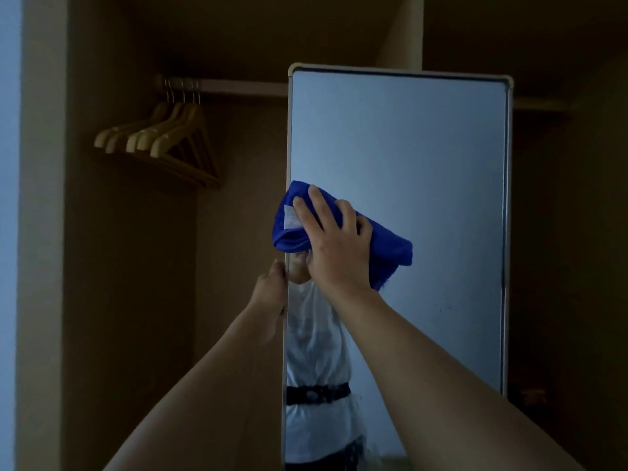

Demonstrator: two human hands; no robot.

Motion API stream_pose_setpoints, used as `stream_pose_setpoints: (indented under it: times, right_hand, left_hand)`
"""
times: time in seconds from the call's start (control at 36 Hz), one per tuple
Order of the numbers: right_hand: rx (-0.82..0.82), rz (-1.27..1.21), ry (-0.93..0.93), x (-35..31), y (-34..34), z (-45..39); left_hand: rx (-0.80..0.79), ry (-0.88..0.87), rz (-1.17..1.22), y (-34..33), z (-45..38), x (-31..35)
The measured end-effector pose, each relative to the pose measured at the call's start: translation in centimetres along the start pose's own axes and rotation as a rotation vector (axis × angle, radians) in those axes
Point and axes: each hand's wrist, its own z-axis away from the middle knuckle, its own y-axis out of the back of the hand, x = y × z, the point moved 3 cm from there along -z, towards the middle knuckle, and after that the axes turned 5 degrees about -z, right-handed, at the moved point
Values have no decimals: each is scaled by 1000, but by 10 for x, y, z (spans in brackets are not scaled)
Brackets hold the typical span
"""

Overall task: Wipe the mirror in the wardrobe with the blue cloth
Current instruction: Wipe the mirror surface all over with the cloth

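Where the blue cloth (pixel 390 244) is bunched against the mirror (pixel 424 171), a small pale label (pixel 290 217) shows on its left fold, but its print is too blurred to read. The right hand (pixel 334 237) lies flat over the cloth with fingers spread, pressing it onto the glass near the mirror's left edge, about halfway up the pane. The left hand (pixel 272 283) grips that left edge of the frame, fingers curled round it (the fingertips are hidden behind the frame). The mirror stands upright inside the dim wardrobe (pixel 129 300), pale-framed, and reflects a person in a white top with a dark belt. To the upper left, a cluster of wooden hangers (pixel 163 144) hangs from a rail (pixel 238 86), well apart from the hands.
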Motion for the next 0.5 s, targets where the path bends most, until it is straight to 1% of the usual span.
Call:
stream_pose_setpoints:
  times: [0.11, 0.17, 0.28, 0.44, 0.5]
  right_hand:
    - [78, -6, 64, 3, -9, 27]
    - [94, 17, 97, 3, -13, 41]
    - [108, 32, 143, 5, -19, 60]
    - [89, 40, 197, 13, -24, 81]
    - [63, 46, 233, 18, -25, 93]
  left_hand:
    - [-13, -8, 128, -1, 1, 3]
    - [13, 12, 176, -2, 2, 7]
    - [102, -3, 139, 0, 2, 6]
    - [65, 54, 117, -3, 5, 6]
    - [67, 68, 64, -3, 7, 5]
